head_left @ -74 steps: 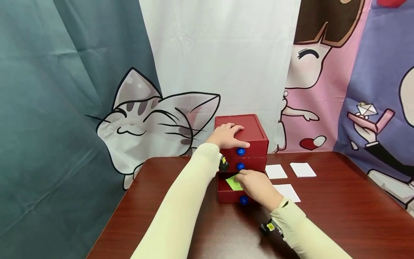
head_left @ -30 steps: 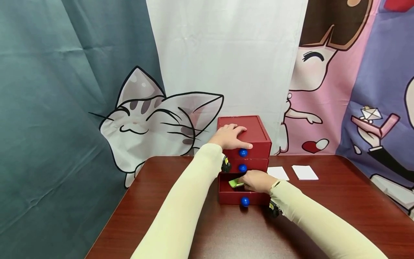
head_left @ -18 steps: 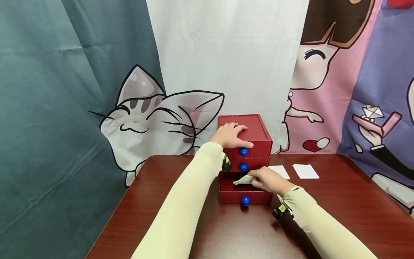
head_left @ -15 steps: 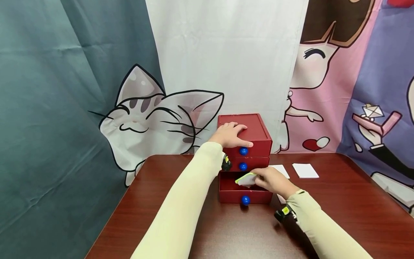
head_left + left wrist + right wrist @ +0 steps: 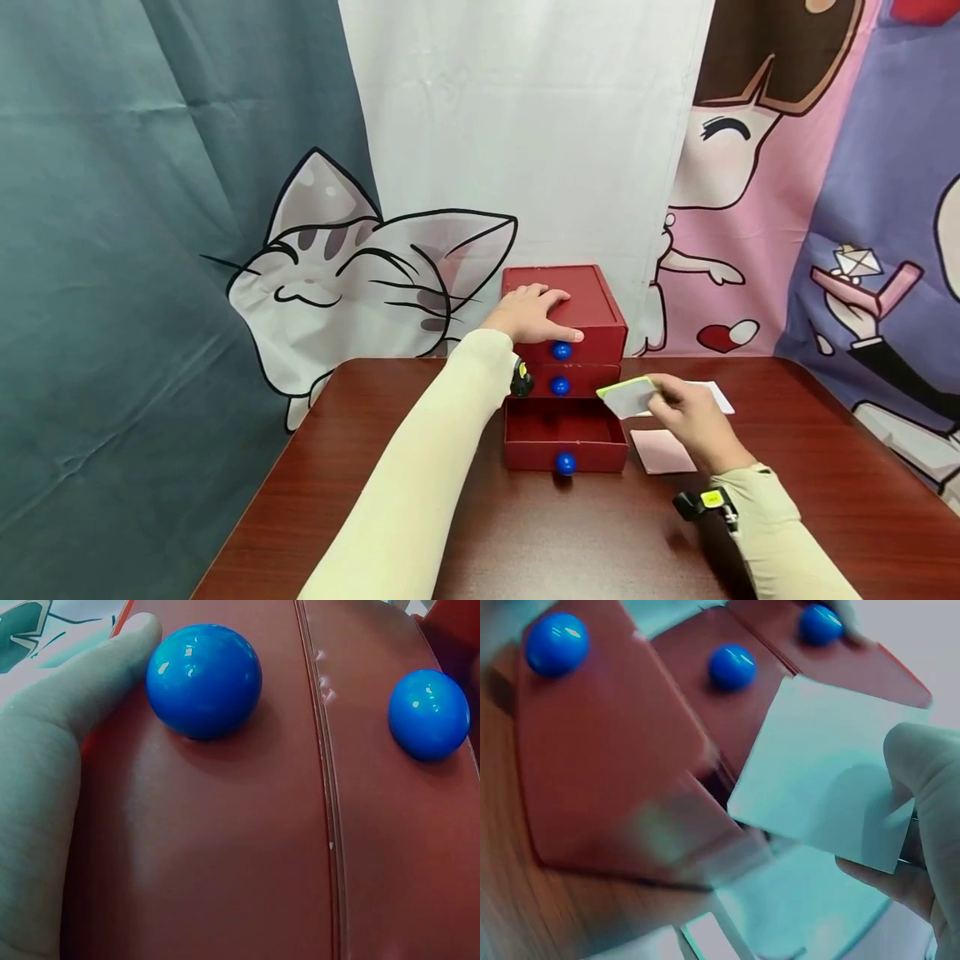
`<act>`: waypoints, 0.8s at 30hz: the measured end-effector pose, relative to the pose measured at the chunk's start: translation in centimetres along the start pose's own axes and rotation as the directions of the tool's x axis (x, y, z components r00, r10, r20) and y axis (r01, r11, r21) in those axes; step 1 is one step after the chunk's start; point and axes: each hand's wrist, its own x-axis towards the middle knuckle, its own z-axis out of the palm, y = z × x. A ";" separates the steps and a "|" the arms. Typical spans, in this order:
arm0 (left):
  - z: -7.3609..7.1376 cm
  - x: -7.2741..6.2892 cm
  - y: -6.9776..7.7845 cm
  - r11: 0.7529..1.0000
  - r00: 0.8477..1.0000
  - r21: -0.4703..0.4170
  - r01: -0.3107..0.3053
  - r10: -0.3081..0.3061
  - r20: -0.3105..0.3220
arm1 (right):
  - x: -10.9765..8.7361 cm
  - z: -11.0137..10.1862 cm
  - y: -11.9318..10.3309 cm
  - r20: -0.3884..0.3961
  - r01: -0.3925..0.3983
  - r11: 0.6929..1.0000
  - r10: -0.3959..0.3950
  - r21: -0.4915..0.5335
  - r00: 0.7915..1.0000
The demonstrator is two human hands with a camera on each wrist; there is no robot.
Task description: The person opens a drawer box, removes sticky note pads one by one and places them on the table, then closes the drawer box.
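My left hand (image 5: 528, 317) rests on top of a red box of drawers (image 5: 577, 292), fingers spread flat. Its thumb (image 5: 97, 690) lies along the upper front edge, beside the blue top knob (image 5: 204, 681). My right hand (image 5: 697, 421) pinches a thin square sticky note pad (image 5: 628, 397) between thumb and fingers. The pad has a green edge; its pale underside (image 5: 817, 765) faces the right wrist camera. It hangs in the air, right of the bottom drawer (image 5: 525, 457), which is pulled out. The upper two drawers are closed.
A pinkish square pad (image 5: 663, 454) lies on the brown table (image 5: 540, 542), right of the pulled-out drawer. A white square pad (image 5: 716, 398) lies behind the right hand, partly hidden. A printed cloth (image 5: 450, 108) hangs behind the table.
My right hand has taken hold of the green sticky note pad in the bottom drawer, lifted it out and moved it right. My left hand has stayed on the box.
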 end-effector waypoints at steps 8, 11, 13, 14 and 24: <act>0.1 0.0 0.1 1.000 1.000 -0.001 -0.003 0.003 -0.009 | -1.0 -3.6 2.8 -0.020 -0.266 0.959 0.265 -0.095 0.964; 0.1 0.0 0.0 1.000 1.000 -0.001 -0.002 0.002 -0.008 | -1.3 -5.0 3.9 0.045 -0.354 0.925 0.363 -0.138 0.931; 0.1 0.1 0.0 1.000 1.000 -0.002 -0.003 0.003 -0.005 | -1.6 -5.9 4.7 0.071 -0.386 0.905 0.403 -0.176 0.913; 0.1 0.1 0.0 1.000 1.000 -0.001 -0.003 0.003 -0.003 | -1.8 -6.2 5.1 0.075 -0.392 0.898 0.412 -0.199 0.908; 0.0 -0.1 0.0 1.000 1.000 -0.006 -0.006 0.006 -0.023 | -3.8 -8.5 7.9 0.033 -0.499 0.804 0.536 -0.322 0.843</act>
